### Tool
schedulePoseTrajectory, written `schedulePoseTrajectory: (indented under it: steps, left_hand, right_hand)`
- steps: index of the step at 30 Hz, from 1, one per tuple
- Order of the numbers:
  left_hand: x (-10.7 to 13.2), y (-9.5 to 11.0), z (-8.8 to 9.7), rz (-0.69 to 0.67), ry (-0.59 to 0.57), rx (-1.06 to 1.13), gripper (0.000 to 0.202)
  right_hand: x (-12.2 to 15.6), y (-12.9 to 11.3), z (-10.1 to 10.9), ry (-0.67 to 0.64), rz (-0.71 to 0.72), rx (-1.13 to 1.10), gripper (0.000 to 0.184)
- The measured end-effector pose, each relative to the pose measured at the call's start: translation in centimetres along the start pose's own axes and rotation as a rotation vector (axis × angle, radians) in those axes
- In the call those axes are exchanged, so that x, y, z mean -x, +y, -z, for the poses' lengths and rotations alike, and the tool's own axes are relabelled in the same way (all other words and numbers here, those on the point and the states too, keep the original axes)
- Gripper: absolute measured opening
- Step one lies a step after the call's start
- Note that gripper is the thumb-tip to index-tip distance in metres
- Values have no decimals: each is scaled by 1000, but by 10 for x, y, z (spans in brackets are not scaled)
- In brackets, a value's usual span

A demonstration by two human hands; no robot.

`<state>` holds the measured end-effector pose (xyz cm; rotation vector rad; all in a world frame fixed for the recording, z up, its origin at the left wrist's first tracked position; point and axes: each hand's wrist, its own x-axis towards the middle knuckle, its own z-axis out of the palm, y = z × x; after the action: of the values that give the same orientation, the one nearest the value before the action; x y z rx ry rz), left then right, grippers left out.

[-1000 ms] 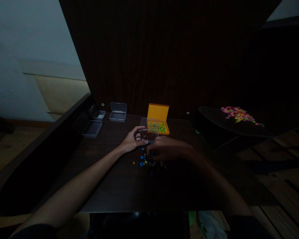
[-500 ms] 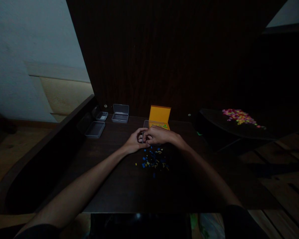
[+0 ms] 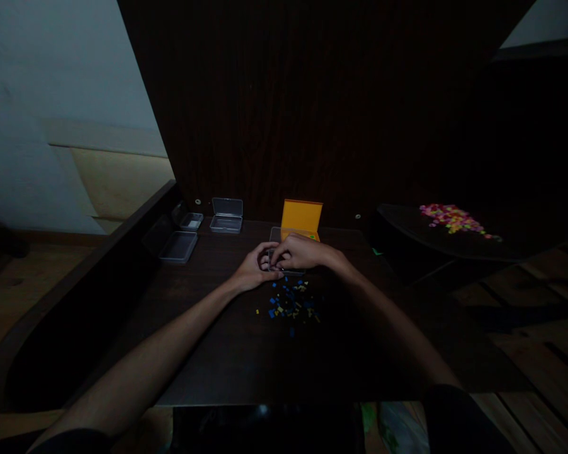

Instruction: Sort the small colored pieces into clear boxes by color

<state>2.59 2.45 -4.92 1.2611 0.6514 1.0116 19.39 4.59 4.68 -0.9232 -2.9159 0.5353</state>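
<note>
My left hand (image 3: 252, 269) curls round the left end of a clear plastic box (image 3: 297, 272), thumb along its near side. Over the same box, my right hand (image 3: 299, 251) points its fingers down and inward, pressed together; whatever they hold is hidden. Just on the near side of the hands lies a loose pile of small blue and yellow pieces (image 3: 291, 304), too small to name. Behind my right hand stands an orange box (image 3: 301, 215) with its lid raised, its tray mostly covered by the hand.
Three clear plastic cases stand at the left: an open case (image 3: 226, 223), a larger one (image 3: 178, 246) and a small one (image 3: 192, 221). A low side board (image 3: 99, 277) edges the table (image 3: 227, 366). Pink and yellow bits (image 3: 457, 219) lie on a dark surface at the right.
My right hand has shifted slightly, uncovering more of the clear box's near edge and hiding more of the orange box's tray. The whole view has moved a little.
</note>
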Motion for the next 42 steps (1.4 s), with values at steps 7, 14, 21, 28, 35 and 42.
schedulePoseTrajectory:
  steps: [7, 14, 21, 28, 35, 42]
  left_hand:
    - [0, -1, 0, 4, 8, 18, 74]
    - [-1, -4, 1, -1, 29, 11, 73]
    - [0, -2, 1, 9, 43, 13, 72]
    - [0, -1, 0, 7, 45, 20, 72]
    - [0, 0, 0, 15, 47, 18, 74]
    - [-1, -2, 1, 11, 39, 14, 73]
  right_hand:
    - [43, -27, 5, -38, 14, -94, 18]
    - [74, -32, -32, -68, 2, -21, 17]
    - [85, -38, -56, -106, -31, -52, 17]
    - [87, -36, -65, -48, -69, -49, 15]
    - [90, -36, -67, -63, -70, -77, 14]
    - [87, -30, -37, 60, -91, -84, 17]
